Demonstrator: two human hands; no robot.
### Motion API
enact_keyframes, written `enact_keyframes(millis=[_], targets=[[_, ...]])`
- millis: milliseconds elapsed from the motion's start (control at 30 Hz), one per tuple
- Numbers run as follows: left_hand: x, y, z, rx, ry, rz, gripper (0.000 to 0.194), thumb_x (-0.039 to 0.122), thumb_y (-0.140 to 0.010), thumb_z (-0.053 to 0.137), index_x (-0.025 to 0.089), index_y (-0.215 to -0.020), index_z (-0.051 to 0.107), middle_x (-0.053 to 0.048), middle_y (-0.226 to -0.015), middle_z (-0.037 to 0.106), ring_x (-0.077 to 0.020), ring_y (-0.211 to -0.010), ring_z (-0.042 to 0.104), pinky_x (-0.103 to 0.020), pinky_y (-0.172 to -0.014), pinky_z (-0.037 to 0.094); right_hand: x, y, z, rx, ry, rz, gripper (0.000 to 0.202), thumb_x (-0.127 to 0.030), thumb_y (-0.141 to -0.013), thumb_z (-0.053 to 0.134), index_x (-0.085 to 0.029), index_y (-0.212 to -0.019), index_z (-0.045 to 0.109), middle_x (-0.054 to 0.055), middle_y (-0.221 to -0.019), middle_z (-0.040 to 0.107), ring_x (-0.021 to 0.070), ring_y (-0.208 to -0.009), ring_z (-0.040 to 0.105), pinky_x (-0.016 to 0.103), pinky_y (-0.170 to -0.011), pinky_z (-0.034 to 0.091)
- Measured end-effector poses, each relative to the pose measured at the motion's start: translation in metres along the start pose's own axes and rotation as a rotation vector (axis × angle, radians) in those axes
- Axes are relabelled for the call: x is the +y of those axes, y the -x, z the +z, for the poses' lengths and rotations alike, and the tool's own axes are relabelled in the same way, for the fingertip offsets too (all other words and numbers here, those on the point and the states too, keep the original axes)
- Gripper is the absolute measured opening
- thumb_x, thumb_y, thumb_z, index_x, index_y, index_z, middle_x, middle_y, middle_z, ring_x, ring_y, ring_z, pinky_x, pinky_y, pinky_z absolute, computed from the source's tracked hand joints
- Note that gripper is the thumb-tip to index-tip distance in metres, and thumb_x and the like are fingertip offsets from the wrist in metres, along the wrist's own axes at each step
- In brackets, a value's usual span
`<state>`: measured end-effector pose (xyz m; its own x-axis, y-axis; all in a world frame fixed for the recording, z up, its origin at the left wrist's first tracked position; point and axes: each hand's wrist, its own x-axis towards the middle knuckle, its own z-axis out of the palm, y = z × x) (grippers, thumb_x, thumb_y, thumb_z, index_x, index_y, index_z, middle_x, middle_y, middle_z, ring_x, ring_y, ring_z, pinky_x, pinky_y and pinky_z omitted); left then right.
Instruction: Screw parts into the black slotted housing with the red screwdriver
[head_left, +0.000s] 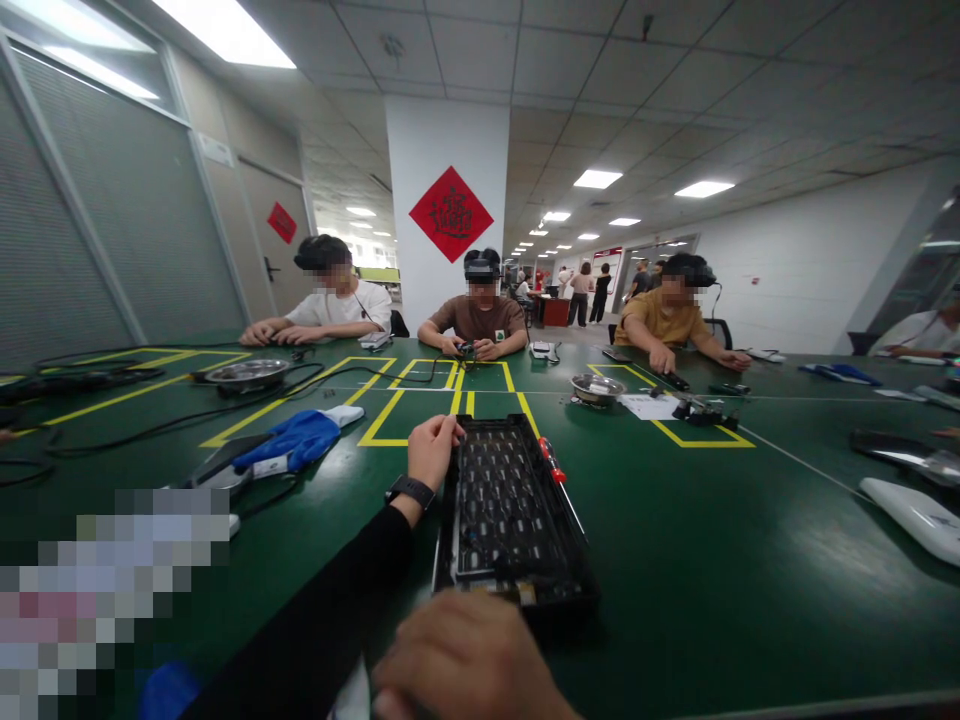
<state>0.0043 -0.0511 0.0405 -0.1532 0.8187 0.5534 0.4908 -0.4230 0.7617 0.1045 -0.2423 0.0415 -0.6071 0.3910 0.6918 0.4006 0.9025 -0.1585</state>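
Note:
A long black casing (501, 500) lies on the green table in front of me, with rows of small pale rectangles inside; it may be an opened keyboard. My left hand (433, 455), with a dark watch on its wrist, is closed on the casing's far left edge. At the near end my right hand (472, 655) is curled and smeared by motion. Its fingertips are hidden, so contact with the casing cannot be made out. Along the casing's right side rests a screwdriver (553, 462) with a red handle.
Left of the casing lie blue gloves (300, 440) and black cables. Metal bowls (247, 374) stand on both sides farther back. A white device (915, 518) sits at the right. Yellow tape marks the table (712, 560). Several people wearing headsets sit opposite.

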Motion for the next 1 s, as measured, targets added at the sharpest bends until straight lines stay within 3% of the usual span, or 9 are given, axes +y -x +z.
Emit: enact_keyframes(millis=[100, 167, 300, 400, 500, 600, 667, 833, 1000], targets=[[0.007, 0.002, 0.002, -0.106, -0.094, 0.075, 0.040, 0.042, -0.083, 0.036, 0.015, -0.066, 0.061, -0.002, -0.061, 0.059, -0.0126, -0.059, 0.052, -0.023, -0.059, 0.037, 0.039, -0.015, -0.060, 0.117, 0.015, 0.351, 0.017, -0.025, -0.085, 0.042, -0.024, -0.089, 0.058, 0.000, -0.086, 0.064, 0.0153, -0.081, 0.057, 0.030, -0.073, 0.045], [0.017, 0.006, 0.004, -0.192, -0.170, 0.180, 0.036, 0.040, -0.083, 0.038, 0.015, -0.069, 0.060, -0.003, -0.067, 0.060, -0.0132, -0.064, 0.052, -0.024, -0.061, 0.037, 0.084, -0.017, -0.079, 0.188, 0.099, 0.490, 0.019, -0.023, -0.085, 0.041, -0.021, -0.089, 0.059, 0.003, -0.091, 0.062, 0.0172, -0.086, 0.056, 0.031, -0.078, 0.042], [0.040, 0.018, 0.008, -0.362, -0.289, 0.429, 0.027, 0.037, -0.083, 0.043, 0.017, -0.076, 0.060, -0.004, -0.078, 0.060, -0.0154, -0.077, 0.051, -0.027, -0.071, 0.038, 0.182, 0.004, -0.069, 0.196, 0.170, 0.675, 0.016, -0.017, -0.078, 0.046, -0.017, -0.086, 0.060, 0.006, -0.089, 0.058, 0.0162, -0.083, 0.053, 0.028, -0.076, 0.040], [0.052, 0.029, 0.011, -0.447, -0.399, 0.550, 0.022, 0.036, -0.082, 0.044, 0.020, -0.081, 0.060, -0.003, -0.084, 0.059, -0.0170, -0.084, 0.050, -0.029, -0.076, 0.036, 0.225, 0.028, -0.053, 0.137, 0.146, 0.733, 0.014, -0.018, -0.075, 0.049, -0.017, -0.083, 0.061, 0.005, -0.088, 0.055, 0.0149, -0.080, 0.052, 0.027, -0.075, 0.039], [0.051, 0.032, 0.011, -0.361, -0.602, 0.492, 0.024, 0.037, -0.083, 0.041, 0.020, -0.083, 0.058, -0.005, -0.086, 0.058, -0.0200, -0.088, 0.050, -0.032, -0.077, 0.037, 0.239, 0.043, -0.049, 0.126, 0.128, 0.755, 0.016, -0.021, -0.077, 0.048, -0.017, -0.084, 0.062, 0.005, -0.088, 0.054, 0.0129, -0.072, 0.052, 0.026, -0.071, 0.040], [0.042, 0.027, 0.008, -0.173, -0.805, 0.319, 0.028, 0.035, -0.085, 0.035, 0.017, -0.089, 0.056, -0.010, -0.093, 0.057, -0.0229, -0.091, 0.051, -0.034, -0.077, 0.038, 0.243, 0.049, -0.052, 0.122, 0.117, 0.782, 0.022, -0.027, -0.080, 0.044, -0.018, -0.090, 0.062, 0.004, -0.089, 0.054, 0.0115, -0.067, 0.051, 0.025, -0.066, 0.039], [0.033, 0.022, 0.005, -0.119, -0.887, 0.207, 0.029, 0.033, -0.085, 0.034, 0.015, -0.095, 0.054, -0.012, -0.094, 0.057, -0.0241, -0.091, 0.054, -0.035, -0.076, 0.039, 0.245, 0.052, -0.054, 0.122, 0.116, 0.802, 0.025, -0.031, -0.080, 0.044, -0.018, -0.094, 0.060, 0.005, -0.091, 0.055, 0.0117, -0.068, 0.051, 0.025, -0.064, 0.039], [0.013, 0.012, 0.001, -0.253, -0.927, -0.088, 0.034, 0.028, -0.085, 0.028, 0.011, -0.096, 0.055, -0.014, -0.086, 0.063, -0.0270, -0.081, 0.061, -0.036, -0.067, 0.044, 0.248, 0.059, -0.055, 0.096, 0.119, 0.885, 0.031, -0.041, -0.071, 0.055, -0.017, -0.091, 0.058, 0.002, -0.074, 0.056, 0.0128, -0.064, 0.049, 0.023, -0.057, 0.033], [0.006, 0.007, -0.003, -0.415, -0.868, -0.237, 0.042, 0.029, -0.084, 0.027, 0.012, -0.081, 0.065, -0.016, -0.095, 0.065, -0.0301, -0.090, 0.061, -0.037, -0.071, 0.045, 0.241, 0.062, -0.057, 0.039, 0.058, 1.001, 0.028, -0.044, -0.065, 0.061, -0.017, -0.061, 0.055, -0.001, -0.058, 0.052, 0.0111, -0.055, 0.044, 0.022, -0.053, 0.025]])
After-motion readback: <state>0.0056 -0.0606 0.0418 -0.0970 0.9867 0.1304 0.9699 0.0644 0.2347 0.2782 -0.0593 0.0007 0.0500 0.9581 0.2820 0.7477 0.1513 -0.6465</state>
